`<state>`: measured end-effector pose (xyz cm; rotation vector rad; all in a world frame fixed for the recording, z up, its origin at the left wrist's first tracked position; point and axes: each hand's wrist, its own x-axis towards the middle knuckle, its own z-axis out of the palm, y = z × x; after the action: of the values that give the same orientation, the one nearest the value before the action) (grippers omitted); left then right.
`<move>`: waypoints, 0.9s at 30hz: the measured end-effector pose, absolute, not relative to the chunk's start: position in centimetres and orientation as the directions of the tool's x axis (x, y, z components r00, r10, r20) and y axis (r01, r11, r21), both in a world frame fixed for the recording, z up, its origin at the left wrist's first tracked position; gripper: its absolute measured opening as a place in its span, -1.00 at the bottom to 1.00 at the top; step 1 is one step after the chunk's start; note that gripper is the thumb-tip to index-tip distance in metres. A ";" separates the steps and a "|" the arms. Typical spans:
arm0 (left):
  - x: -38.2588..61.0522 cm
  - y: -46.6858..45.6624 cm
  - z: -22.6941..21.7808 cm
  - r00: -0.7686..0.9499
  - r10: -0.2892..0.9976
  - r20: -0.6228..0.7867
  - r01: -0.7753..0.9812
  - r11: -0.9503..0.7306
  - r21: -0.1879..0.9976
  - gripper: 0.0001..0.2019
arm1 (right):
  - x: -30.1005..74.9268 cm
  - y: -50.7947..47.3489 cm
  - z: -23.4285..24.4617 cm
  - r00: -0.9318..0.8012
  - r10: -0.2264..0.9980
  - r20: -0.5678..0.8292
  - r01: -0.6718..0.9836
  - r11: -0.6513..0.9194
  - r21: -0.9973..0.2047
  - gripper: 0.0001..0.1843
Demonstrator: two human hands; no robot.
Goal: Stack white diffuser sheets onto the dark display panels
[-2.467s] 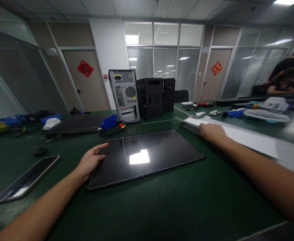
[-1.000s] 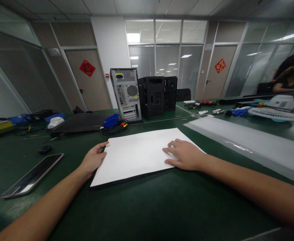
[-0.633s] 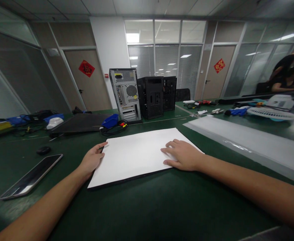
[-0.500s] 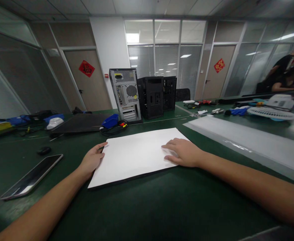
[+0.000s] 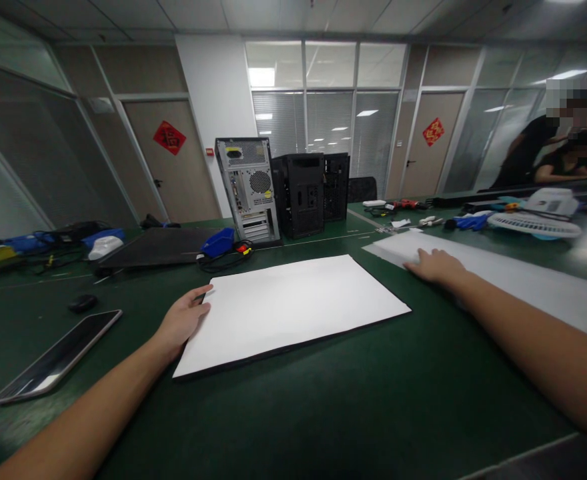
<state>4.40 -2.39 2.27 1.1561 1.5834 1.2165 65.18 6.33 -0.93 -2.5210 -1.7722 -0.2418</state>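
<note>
A flat white panel [image 5: 293, 310] with thin black edges lies slightly skewed on the green table in front of me. At its left edge is my left hand [image 5: 186, 317], thumb resting on the white face and the other fingers along the rim, gripping it. My right hand [image 5: 436, 265] is off the panel, over the near left part of a stack of translucent white sheets [image 5: 513, 277]. Its fingers are apart and hold nothing visible; whether they touch the top sheet, I cannot tell.
A phone [image 5: 61, 353] and a small black object [image 5: 83, 304] lie at left. Behind the panel stand computer cases [image 5: 251, 190], a blue connector [image 5: 217, 243] with cable and a dark flat panel [image 5: 166, 247]. A white fan [image 5: 533, 223] lies at right; people [image 5: 538, 147] are beyond.
My right hand has left the white panel's surface and moved right, to the translucent sheets. My left hand stays on the panel's left edge. The view has shifted slightly.
</note>
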 end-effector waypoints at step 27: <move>5.2 -3.1 3.2 -0.265 0.962 -0.073 0.163 0.119 0.979 -0.35 | 49.8 -0.1 3.3 -0.306 0.834 0.458 0.951 0.246 0.187 -0.59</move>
<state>5.22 -3.08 3.24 1.1304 1.5804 1.2331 49.75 -0.08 3.26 -1.6636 -2.2564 -0.6331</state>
